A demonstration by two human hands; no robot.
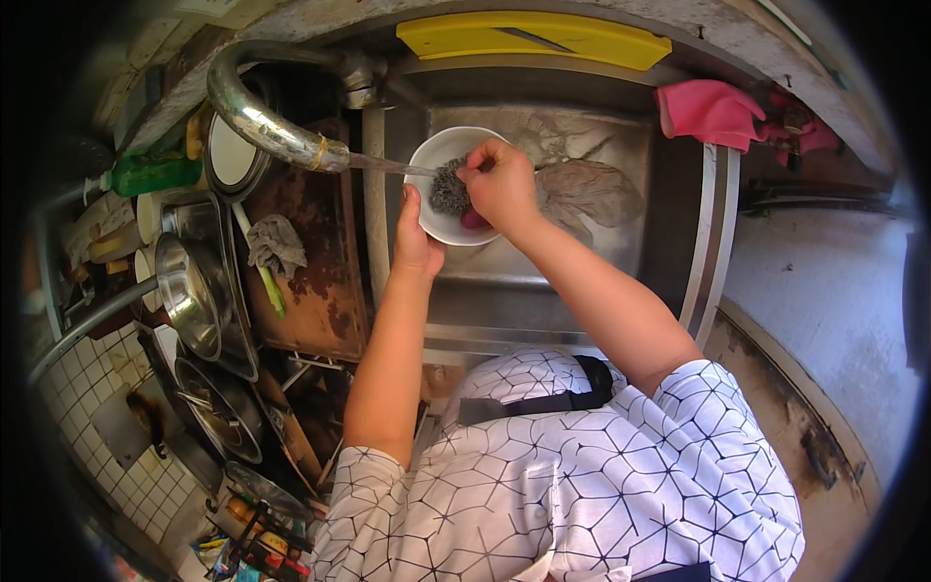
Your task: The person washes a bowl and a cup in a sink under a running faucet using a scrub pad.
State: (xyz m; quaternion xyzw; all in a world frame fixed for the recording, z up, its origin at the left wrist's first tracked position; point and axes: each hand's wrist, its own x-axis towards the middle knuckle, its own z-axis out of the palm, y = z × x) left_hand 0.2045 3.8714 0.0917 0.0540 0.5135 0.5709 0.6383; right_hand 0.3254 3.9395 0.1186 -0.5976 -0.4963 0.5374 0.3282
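My left hand (418, 240) grips the near left rim of a white bowl (460, 137), thumb up along its side. Inside the bowl lies a grey metal scouring pad (449, 190), with a dark red thing (474, 220) beside it, partly hidden. My right hand (503, 183) is over the bowl's right side, fingers bent together at the pad's edge; whether they pinch it is hard to tell. Water runs from the curved metal faucet (331, 154) into the bowl. Below is a stainless steel sink (538, 269), where a translucent plastic bag (593, 190) lies right of the bowl.
A yellow plastic board (534, 38) lies along the sink's far edge. Pink rubber gloves (709, 113) hang at the far right corner. On the left are a rusty brown board (313, 254), a grey cloth (276, 246), a green bottle (156, 174) and a metal basin (190, 295).
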